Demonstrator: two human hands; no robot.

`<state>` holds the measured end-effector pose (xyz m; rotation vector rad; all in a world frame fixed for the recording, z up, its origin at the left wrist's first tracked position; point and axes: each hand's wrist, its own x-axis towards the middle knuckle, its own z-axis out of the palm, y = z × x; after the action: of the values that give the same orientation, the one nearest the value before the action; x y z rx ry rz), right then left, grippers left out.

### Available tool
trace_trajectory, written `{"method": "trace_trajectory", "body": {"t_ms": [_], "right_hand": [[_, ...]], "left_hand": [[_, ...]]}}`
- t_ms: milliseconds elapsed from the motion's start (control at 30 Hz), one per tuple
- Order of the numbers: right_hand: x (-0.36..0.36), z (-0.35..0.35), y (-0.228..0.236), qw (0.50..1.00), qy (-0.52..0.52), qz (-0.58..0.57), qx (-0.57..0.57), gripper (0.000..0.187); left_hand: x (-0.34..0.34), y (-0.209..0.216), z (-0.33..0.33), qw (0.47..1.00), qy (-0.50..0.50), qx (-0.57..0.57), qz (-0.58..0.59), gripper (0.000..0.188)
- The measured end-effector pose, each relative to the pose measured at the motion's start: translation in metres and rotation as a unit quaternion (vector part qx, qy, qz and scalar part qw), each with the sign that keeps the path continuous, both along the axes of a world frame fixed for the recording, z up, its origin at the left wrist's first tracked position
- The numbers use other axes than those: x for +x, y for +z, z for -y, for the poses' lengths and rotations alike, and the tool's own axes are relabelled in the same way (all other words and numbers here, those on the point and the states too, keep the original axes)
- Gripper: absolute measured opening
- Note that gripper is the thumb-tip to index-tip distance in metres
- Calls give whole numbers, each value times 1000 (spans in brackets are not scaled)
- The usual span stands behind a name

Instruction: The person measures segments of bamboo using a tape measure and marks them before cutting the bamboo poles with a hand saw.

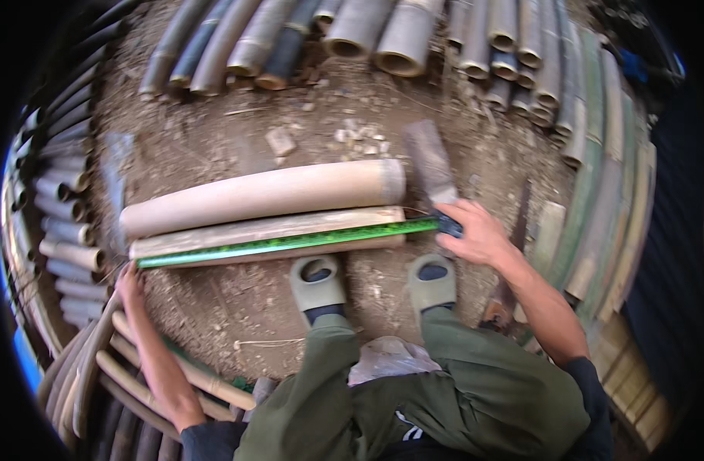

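Note:
A bright green tape measure (pixel 290 241) is drawn out straight across the lower of the pale bamboo pieces on the ground. My right hand (pixel 475 232) is closed around its dark case, just past the pieces' right ends. At the left ends, my left hand (pixel 130 283) pinches the tip of the tape. Beneath the tape lies a bamboo length (pixel 267 227) with a flat pale face. A rounder bamboo length (pixel 264 196) rests directly behind it, its smooth side up. Part of the lower piece is hidden by the tape.
Cut bamboo poles (pixel 252 38) line the far side, with more stacked left (pixel 68 207) and right (pixel 590 154). Bent poles (pixel 175 376) lie by my left forearm. A long dark blade with a handle (pixel 496 311) is near my right foot. Stones (pixel 280 141) dot the dirt.

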<state>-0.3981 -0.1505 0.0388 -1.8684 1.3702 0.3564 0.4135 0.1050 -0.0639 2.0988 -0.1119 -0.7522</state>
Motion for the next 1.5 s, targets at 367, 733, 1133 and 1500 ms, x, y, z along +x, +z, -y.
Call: {"method": "trace_trajectory", "body": {"t_ms": [367,733,1133,1500], "right_hand": [[-14,19,19,989,-29,46,-140,60],[-16,37,-4,993,-33,-4,-111,63],[-13,31,-7,994,-49,-12,-97,65],[-27,-8,36,993,-16,103,-58,57]], "left_hand": [[-96,6,160,993,68,-95,33,28],[-83,-2,137,1000,-24,-5,2,32],[-58,-12,136,999,-25,-17,-23,33],[-276,77,141,974,-133,-180,-24,16]]}}
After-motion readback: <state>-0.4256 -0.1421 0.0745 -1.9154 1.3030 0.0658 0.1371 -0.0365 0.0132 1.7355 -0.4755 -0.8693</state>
